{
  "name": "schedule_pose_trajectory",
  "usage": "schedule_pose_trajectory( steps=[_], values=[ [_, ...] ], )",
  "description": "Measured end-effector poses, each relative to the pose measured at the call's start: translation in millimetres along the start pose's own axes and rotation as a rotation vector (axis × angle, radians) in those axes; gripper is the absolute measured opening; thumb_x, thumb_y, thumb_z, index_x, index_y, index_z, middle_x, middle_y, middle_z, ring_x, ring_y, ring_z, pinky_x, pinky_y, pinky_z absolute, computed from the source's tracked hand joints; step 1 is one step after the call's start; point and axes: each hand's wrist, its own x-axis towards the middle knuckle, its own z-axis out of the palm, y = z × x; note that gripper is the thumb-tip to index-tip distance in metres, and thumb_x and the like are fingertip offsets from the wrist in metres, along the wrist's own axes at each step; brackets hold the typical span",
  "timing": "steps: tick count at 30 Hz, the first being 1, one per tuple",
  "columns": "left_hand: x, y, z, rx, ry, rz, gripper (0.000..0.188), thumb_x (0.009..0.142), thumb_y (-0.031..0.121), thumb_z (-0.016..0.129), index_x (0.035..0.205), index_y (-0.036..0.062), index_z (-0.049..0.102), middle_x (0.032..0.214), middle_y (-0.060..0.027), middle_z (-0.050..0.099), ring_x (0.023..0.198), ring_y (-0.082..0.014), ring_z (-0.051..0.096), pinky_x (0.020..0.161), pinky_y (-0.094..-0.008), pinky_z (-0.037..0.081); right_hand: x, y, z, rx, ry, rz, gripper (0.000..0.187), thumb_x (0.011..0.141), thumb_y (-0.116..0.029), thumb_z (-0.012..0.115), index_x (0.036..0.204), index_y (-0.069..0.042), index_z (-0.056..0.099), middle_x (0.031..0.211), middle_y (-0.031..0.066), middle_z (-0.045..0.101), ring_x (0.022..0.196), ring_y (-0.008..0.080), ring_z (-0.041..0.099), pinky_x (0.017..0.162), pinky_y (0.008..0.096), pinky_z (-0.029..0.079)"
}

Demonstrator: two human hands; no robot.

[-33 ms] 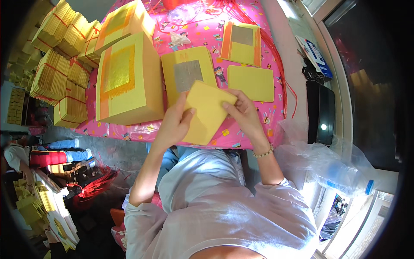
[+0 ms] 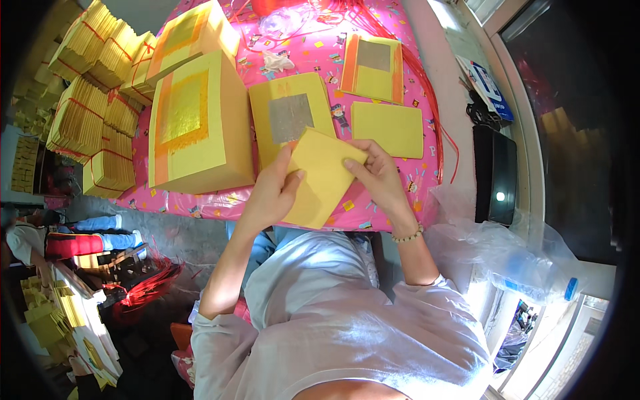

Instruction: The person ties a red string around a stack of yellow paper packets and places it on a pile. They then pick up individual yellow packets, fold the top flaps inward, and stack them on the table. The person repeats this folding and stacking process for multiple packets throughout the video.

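Between both hands I hold a yellow paper stack, tilted over the near table edge. My left hand is closed on its left side, thumb on top. At the upper right corner, my right hand pinches it with the thumb on the face; the other fingers are partly hidden behind. Just beyond lies a larger stack of yellow paper with a silver square, partly covered by the held stack. Right of it rests a plain yellow stack, and farther back another stack with orange side bands.
Tall yellow paper blocks with gold squares stand on the left of the pink patterned table cover. Red-tied bundles pile beyond them. Red strands run along the right edge, near a black box. Another person is at far left.
The held paper stack has dipped very slightly toward me. Both hands keep their grip, and the things on the table have not moved.
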Motion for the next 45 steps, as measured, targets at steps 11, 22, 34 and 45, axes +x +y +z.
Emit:
schedule_pose_trajectory(
  steps=[11,22,34,45],
  values=[
    [-15.9,96.0,10.5,-0.180,-0.047,0.515,0.034,0.082,-0.010,0.049,0.112,0.0016,0.061,0.121,-0.0199,0.056,0.115,-0.0359,0.053,0.098,-0.0444,0.043,1.0,6.1,-49.4,-0.013,0.672,-0.153,0.032,0.097,-0.009,0.058,0.127,-0.001,0.047,0.116,0.0061,0.059,0.099,0.0098,0.059,0.074,0.0227,0.050],
    [-59.9,178.8,92.8,-1.707,-0.382,0.927,0.031,0.100,0.012,0.041,0.103,0.0001,0.070,0.116,-0.0172,0.050,0.102,-0.0264,0.056,0.092,-0.0385,0.047,11.4,57.7,-114.9,-0.478,0.920,-0.367,0.034,0.099,-0.007,0.053,0.128,0.002,0.041,0.125,0.0149,0.050,0.101,0.0170,0.059,0.076,0.0269,0.054],
    [-72.2,182.9,92.6,-1.883,-0.420,0.917,0.043,0.096,-0.003,0.027,0.103,-0.0037,0.070,0.117,-0.0167,0.047,0.105,-0.0232,0.053,0.093,-0.0365,0.046,13.4,47.7,-97.3,-1.260,0.898,-0.361,0.035,0.089,-0.007,0.060,0.122,0.001,0.050,0.122,0.0189,0.052,0.119,0.0350,0.046,0.102,0.0450,0.035],
    [-60.9,172.8,83.4,-1.761,-0.373,0.969,0.044,0.096,-0.004,0.026,0.103,-0.0034,0.070,0.115,-0.0162,0.048,0.102,-0.0223,0.055,0.090,-0.0343,0.047,27.7,-1.9,-8.5,-1.136,-0.040,-0.558,0.021,0.081,-0.008,0.070,0.102,-0.008,0.066,0.103,0.0050,0.065,0.105,0.0248,0.057,0.090,0.0401,0.043]
  ],
)
